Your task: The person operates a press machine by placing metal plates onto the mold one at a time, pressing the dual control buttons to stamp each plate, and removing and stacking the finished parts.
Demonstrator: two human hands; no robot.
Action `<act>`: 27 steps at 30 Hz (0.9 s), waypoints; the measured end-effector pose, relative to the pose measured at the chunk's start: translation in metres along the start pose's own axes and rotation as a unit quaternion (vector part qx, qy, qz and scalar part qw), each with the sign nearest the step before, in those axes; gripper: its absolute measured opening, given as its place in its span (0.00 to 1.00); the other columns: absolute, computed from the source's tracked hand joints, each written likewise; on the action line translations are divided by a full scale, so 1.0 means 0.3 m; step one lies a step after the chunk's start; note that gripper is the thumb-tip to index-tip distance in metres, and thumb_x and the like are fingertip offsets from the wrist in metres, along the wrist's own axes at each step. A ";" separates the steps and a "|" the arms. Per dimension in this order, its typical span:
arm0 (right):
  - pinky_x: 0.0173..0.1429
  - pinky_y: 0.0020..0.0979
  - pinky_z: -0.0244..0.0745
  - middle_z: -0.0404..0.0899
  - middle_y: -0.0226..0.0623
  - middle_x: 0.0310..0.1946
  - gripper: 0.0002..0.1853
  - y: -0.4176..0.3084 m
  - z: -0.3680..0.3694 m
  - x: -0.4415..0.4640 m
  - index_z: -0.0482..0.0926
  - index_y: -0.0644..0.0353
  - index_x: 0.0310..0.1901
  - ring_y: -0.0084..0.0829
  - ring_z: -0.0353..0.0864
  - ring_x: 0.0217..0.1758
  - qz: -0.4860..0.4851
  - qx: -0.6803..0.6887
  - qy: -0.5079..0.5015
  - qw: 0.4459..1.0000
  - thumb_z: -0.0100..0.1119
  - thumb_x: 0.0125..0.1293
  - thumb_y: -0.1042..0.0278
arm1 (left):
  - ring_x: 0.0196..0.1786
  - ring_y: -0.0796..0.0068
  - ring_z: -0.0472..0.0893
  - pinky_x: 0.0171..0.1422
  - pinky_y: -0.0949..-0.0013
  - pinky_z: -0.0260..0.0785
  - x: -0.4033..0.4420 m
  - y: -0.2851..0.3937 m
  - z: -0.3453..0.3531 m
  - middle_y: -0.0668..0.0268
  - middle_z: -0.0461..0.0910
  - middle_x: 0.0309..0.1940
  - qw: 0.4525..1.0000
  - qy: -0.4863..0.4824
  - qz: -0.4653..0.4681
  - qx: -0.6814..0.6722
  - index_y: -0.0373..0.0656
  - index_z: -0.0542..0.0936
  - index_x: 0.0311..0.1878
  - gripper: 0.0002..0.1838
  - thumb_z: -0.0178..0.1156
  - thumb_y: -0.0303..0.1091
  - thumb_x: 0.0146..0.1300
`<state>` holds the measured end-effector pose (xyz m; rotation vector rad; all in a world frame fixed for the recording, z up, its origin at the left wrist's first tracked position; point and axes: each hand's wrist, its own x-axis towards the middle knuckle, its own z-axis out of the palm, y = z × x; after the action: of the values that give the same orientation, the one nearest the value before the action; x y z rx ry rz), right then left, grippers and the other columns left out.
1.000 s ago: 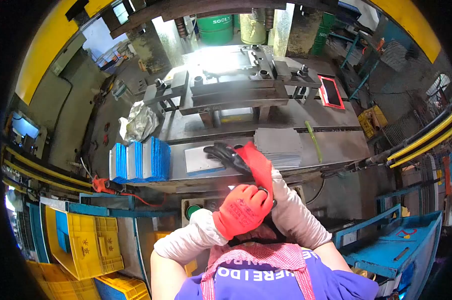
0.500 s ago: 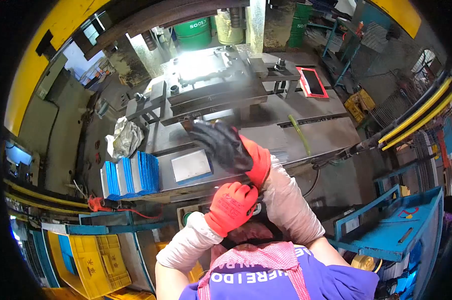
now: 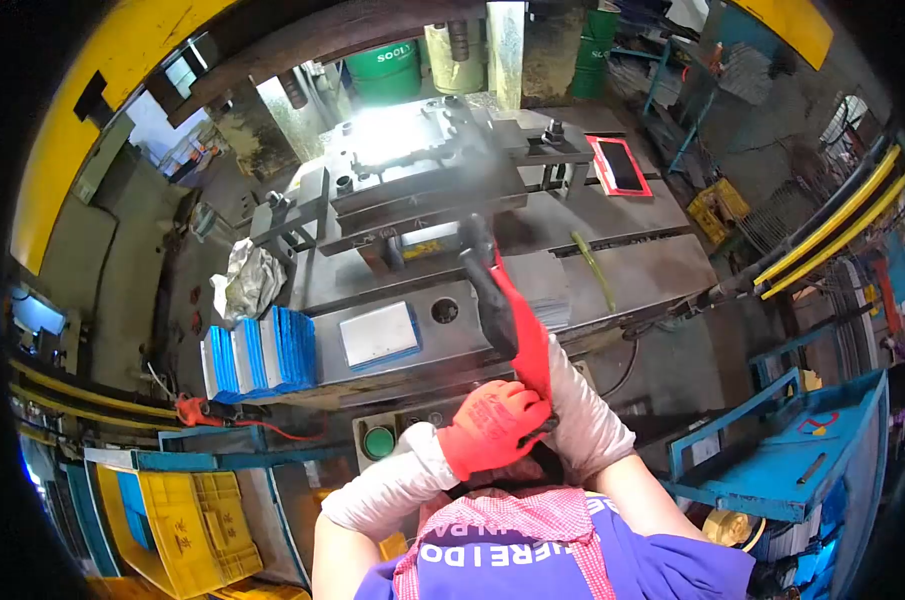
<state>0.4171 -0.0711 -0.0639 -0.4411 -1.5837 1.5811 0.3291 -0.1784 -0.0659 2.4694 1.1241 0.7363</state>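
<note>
My right hand (image 3: 492, 295), in a red glove with a black palm, reaches forward to the front of the metal die (image 3: 422, 205). Its fingers are stretched out, and I see nothing held in them. Closer to my body, my left hand (image 3: 492, 432), in a matching glove, is curled shut at the red cuff (image 3: 535, 365) of the right glove and seems to grip it; its fingertips are partly hidden. Flat plates with blue edges (image 3: 379, 335) lie left of my right hand. Thin grey plates (image 3: 547, 298) lie just to its right.
Upright blue-edged plates (image 3: 262, 355) and a crumpled silver bag (image 3: 249, 283) stand at the bench's left. A green strip (image 3: 594, 270) and a red-framed dark panel (image 3: 622, 166) lie right. Below are a green button (image 3: 378, 442), yellow crate (image 3: 197, 525) and blue cart (image 3: 772, 465).
My right hand has swung right and straightened, uncovering a round hole in the bench and the die's front opening. My left hand has shifted slightly right and toward my body, staying at the cuff.
</note>
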 end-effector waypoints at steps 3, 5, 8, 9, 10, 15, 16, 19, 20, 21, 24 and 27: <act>0.68 0.29 0.57 0.67 0.40 0.63 0.26 0.141 -0.026 0.042 0.63 0.65 0.66 0.27 0.64 0.66 -0.131 -0.082 -0.027 0.988 0.50 0.69 0.64 | 0.41 0.55 0.77 0.45 0.58 0.70 -0.032 -0.001 -0.017 0.59 0.77 0.36 0.999 0.010 0.003 -0.042 0.41 0.79 0.44 0.20 0.66 0.37 0.47; 0.62 0.26 0.63 0.73 0.38 0.57 0.22 0.178 0.004 0.070 0.68 0.63 0.61 0.24 0.70 0.58 -0.048 0.053 -0.019 0.997 0.53 0.67 0.65 | 0.41 0.55 0.77 0.46 0.58 0.70 -0.057 -0.005 -0.030 0.58 0.77 0.37 0.998 0.000 -0.009 -0.054 0.41 0.79 0.45 0.19 0.66 0.37 0.48; 0.52 0.22 0.72 0.81 0.34 0.48 0.17 0.207 0.048 0.094 0.76 0.61 0.55 0.19 0.78 0.46 0.075 0.265 -0.006 0.961 0.57 0.65 0.67 | 0.45 0.52 0.78 0.49 0.56 0.70 -0.099 -0.022 -0.028 0.55 0.78 0.42 0.995 -0.035 -0.079 -0.042 0.40 0.78 0.48 0.21 0.66 0.36 0.51; 0.50 0.22 0.72 0.82 0.33 0.44 0.15 0.160 0.030 0.094 0.78 0.62 0.52 0.19 0.78 0.44 0.105 0.171 -0.007 0.980 0.58 0.65 0.67 | 0.46 0.52 0.78 0.50 0.57 0.70 -0.115 -0.026 -0.035 0.55 0.78 0.43 0.992 -0.011 -0.121 -0.043 0.40 0.77 0.50 0.22 0.66 0.36 0.51; 0.48 0.23 0.73 0.82 0.32 0.41 0.14 0.089 -0.022 0.088 0.79 0.62 0.49 0.18 0.78 0.42 0.136 0.074 -0.010 0.988 0.59 0.64 0.67 | 0.47 0.51 0.78 0.52 0.57 0.70 -0.137 -0.032 -0.048 0.54 0.78 0.44 0.985 0.016 -0.164 -0.045 0.39 0.77 0.52 0.24 0.67 0.35 0.51; 0.38 0.25 0.73 0.83 0.29 0.32 0.14 -0.006 -0.350 0.137 0.81 0.61 0.48 0.17 0.77 0.34 0.095 -0.146 -0.011 0.985 0.63 0.61 0.67 | 0.52 0.52 0.77 0.56 0.59 0.69 -0.401 -0.086 -0.023 0.54 0.78 0.48 0.940 0.157 -0.302 -0.018 0.43 0.76 0.58 0.26 0.66 0.35 0.54; 0.44 0.27 0.73 0.82 0.33 0.38 0.20 -0.016 -0.387 0.169 0.78 0.59 0.53 0.21 0.77 0.40 0.132 -0.205 -0.060 0.968 0.64 0.60 0.63 | 0.52 0.52 0.77 0.56 0.59 0.69 -0.449 -0.094 -0.012 0.54 0.78 0.48 0.933 0.164 -0.320 -0.012 0.43 0.76 0.57 0.26 0.66 0.35 0.54; 0.61 0.38 0.66 0.73 0.44 0.56 0.40 0.013 -0.439 0.221 0.66 0.56 0.65 0.35 0.72 0.58 0.163 -0.440 -0.204 0.859 0.68 0.53 0.49 | 0.52 0.53 0.77 0.56 0.59 0.69 -0.543 -0.093 0.015 0.54 0.79 0.47 0.915 0.172 -0.364 -0.009 0.42 0.77 0.56 0.25 0.66 0.34 0.53; 0.67 0.43 0.59 0.66 0.48 0.62 0.47 0.073 -0.450 0.227 0.61 0.55 0.68 0.40 0.65 0.65 0.122 -0.551 -0.251 0.787 0.69 0.49 0.44 | 0.52 0.53 0.77 0.56 0.59 0.69 -0.560 -0.088 0.021 0.55 0.79 0.47 0.911 0.170 -0.374 -0.020 0.42 0.77 0.56 0.25 0.66 0.34 0.53; 0.73 0.48 0.52 0.60 0.51 0.68 0.54 0.091 -0.438 0.238 0.56 0.54 0.71 0.46 0.58 0.72 0.077 -0.650 -0.293 0.697 0.70 0.45 0.39 | 0.52 0.53 0.77 0.56 0.59 0.69 -0.576 -0.084 0.027 0.55 0.79 0.47 0.907 0.168 -0.385 -0.030 0.42 0.77 0.56 0.25 0.66 0.34 0.53; 0.76 0.51 0.39 0.44 0.50 0.74 0.65 0.149 -0.414 0.300 0.45 0.48 0.74 0.50 0.43 0.77 0.194 -0.627 -0.380 0.652 0.70 0.38 0.31 | 0.50 0.53 0.77 0.56 0.59 0.68 -0.594 -0.081 0.033 0.55 0.78 0.46 0.915 0.149 -0.375 0.002 0.42 0.77 0.56 0.25 0.66 0.34 0.53; 0.76 0.49 0.41 0.49 0.51 0.73 0.65 0.170 -0.408 0.327 0.46 0.49 0.74 0.49 0.49 0.75 0.182 -0.629 -0.406 0.638 0.71 0.37 0.33 | 0.49 0.53 0.77 0.55 0.59 0.68 -0.596 -0.078 0.031 0.55 0.78 0.45 0.913 0.151 -0.378 0.005 0.42 0.77 0.56 0.25 0.66 0.34 0.53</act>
<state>0.4351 0.0889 -0.0994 -0.8530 -3.4277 0.5567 0.2211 -0.3017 -0.1417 1.7033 2.0136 0.8533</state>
